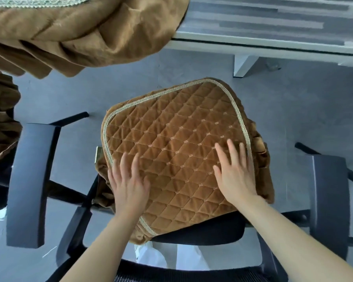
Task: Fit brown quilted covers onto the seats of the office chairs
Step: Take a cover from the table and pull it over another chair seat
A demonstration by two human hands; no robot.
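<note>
A brown quilted cover (171,139) with pale braid trim lies over the seat of a black office chair (200,233), set at a slight angle, with its skirt bunched at the left and right sides. A strip of the black seat shows at the near edge. My left hand (128,182) lies flat on the cover's near left part, fingers spread. Flat on the near right part, close to the trim, rests my right hand (235,171). Neither hand grips the fabric.
The chair's left armrest (32,180) and right armrest (328,200) flank the seat. A heap of more brown covers (75,29) sits at the upper left. A white desk (273,43) with a leg stands beyond the chair. The floor is grey.
</note>
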